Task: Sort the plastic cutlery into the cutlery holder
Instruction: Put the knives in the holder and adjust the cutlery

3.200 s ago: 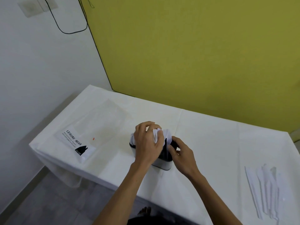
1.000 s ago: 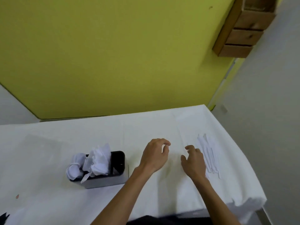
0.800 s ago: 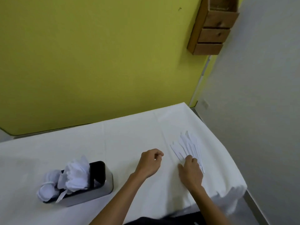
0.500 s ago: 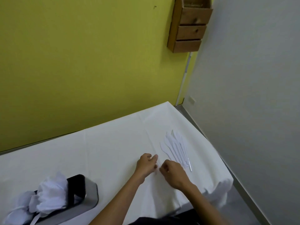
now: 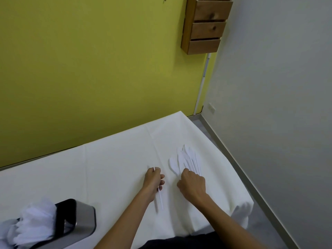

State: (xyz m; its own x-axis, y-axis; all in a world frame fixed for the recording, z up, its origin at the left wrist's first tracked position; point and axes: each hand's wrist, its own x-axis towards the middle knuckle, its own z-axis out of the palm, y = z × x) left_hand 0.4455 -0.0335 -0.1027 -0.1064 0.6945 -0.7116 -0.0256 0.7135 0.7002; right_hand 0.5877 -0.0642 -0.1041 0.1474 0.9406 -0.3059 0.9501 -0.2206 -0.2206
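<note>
Several white plastic knives (image 5: 186, 161) lie fanned out on the white tablecloth (image 5: 115, 159) near the table's right end. My right hand (image 5: 192, 183) rests curled on their near ends; whether it grips one is hidden. My left hand (image 5: 154, 179) is closed around one white plastic knife (image 5: 160, 197), whose thin end sticks out below the fist towards me. The cutlery holder (image 5: 79, 220), steel with a black inner rim, stands at the lower left with white cutlery (image 5: 34, 223) bunched in its left compartments.
The table's right edge (image 5: 231, 164) drops to a grey floor beside a grey wall. A yellow wall runs behind the table. A wooden drawer box (image 5: 206, 24) hangs high on it, well above the hands.
My view has swung right from the holder to the knife pile. Both hands moved from the holder to the knives. My left hand, empty half a second ago, now holds one knife.
</note>
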